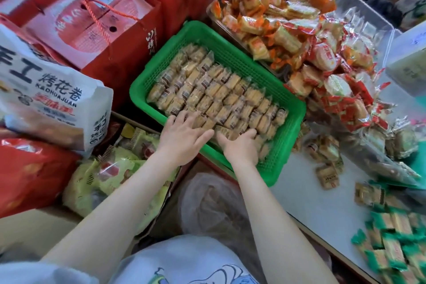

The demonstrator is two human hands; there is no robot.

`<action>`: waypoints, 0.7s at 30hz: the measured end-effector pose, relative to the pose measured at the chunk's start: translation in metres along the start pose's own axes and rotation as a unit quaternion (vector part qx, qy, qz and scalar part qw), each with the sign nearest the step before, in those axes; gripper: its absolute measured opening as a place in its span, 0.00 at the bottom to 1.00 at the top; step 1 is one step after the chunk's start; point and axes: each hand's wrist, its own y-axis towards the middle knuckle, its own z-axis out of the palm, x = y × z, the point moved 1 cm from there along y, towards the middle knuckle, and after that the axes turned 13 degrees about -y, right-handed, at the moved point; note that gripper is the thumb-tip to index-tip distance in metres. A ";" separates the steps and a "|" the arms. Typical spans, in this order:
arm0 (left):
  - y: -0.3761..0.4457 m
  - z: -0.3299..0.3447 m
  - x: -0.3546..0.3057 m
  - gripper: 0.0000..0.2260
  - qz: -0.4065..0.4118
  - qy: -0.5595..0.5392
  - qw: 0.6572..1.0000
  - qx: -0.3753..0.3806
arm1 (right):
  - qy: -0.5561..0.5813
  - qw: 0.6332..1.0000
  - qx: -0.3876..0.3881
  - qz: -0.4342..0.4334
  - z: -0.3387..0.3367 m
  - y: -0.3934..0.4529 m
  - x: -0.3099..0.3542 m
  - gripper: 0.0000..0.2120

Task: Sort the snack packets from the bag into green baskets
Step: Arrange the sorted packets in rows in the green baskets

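Observation:
A green plastic basket (232, 53) sits in the middle, filled with neat rows of small clear-wrapped tan snack packets (221, 92). My left hand (184, 132) lies flat on the near rows with fingers straight and spread. My right hand (241, 144) rests on the near packets beside it, fingertips curling slightly over one packet; whether it holds that packet I cannot tell. A few loose packets of the same kind (327, 176) lie on the white table to the right of the basket.
Red gift bags (129, 30) and a white printed bag (46, 90) crowd the left. Orange-wrapped snacks (272, 18) and red-wrapped snacks (341, 85) pile up behind and to the right. Green-wrapped packets (391, 237) lie at the near right. Yellow-green packets (110, 175) fill a box below.

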 end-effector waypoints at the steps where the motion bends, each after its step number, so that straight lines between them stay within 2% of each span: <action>1: 0.000 -0.001 0.002 0.28 -0.002 -0.001 1.000 -0.008 | -0.007 1.000 -0.017 0.009 0.001 -0.001 0.004 0.50; 7: 0.003 -0.005 0.030 0.35 0.045 0.018 0.997 -0.056 | 0.049 0.995 -0.067 -0.062 0.010 0.003 0.002 0.38; 11: 0.005 -0.001 0.033 0.34 0.057 0.010 0.996 -0.072 | 0.060 0.995 -0.073 -0.044 0.014 0.013 0.009 0.34; 17: 0.004 0.000 0.034 0.32 0.059 0.018 0.996 -0.057 | 0.064 0.995 -0.072 -0.028 0.017 0.023 0.017 0.37; 20: 0.003 -0.004 0.030 0.32 0.055 0.066 0.996 -0.022 | 0.056 0.996 -0.044 -0.058 0.016 0.025 0.007 0.39; 21: 0.003 -0.004 0.026 0.32 0.053 0.082 0.995 -0.005 | 0.054 0.995 -0.037 -0.074 0.018 0.025 0.002 0.35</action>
